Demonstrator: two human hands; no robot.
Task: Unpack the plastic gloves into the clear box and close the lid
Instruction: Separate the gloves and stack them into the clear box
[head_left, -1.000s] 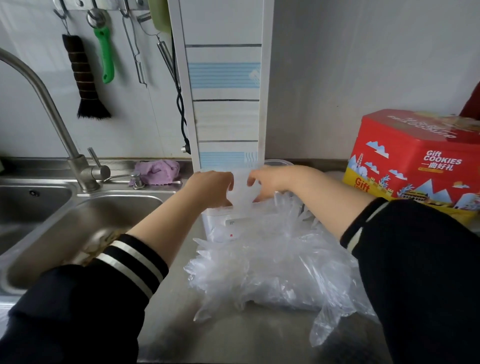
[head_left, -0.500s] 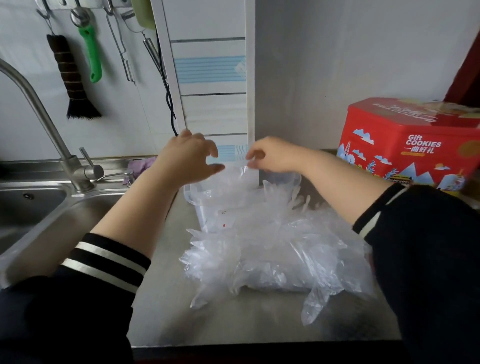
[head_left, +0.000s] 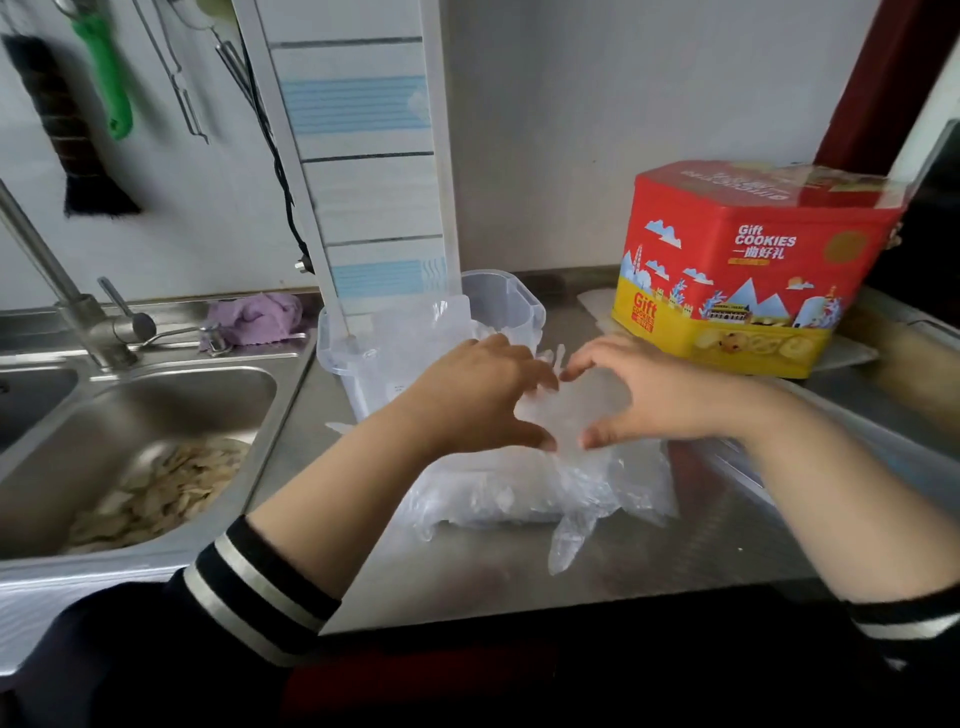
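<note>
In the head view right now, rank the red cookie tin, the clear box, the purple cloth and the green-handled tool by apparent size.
1. Red cookie tin.
2. Clear box, partly hidden by the gloves, so its place is unsure.
3 and 4. Purple cloth and green-handled tool: too alike to rank, and the tool is cut off at the top.

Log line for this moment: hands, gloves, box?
left hand: on plastic gloves | right hand: on same pile | clear box: open, behind pile, some plastic inside | stage: gathering a batch

One head-worn wide-angle view looks forward and down from close above the steel counter, facing the wall, its edges seemingly bent and blurred.
</note>
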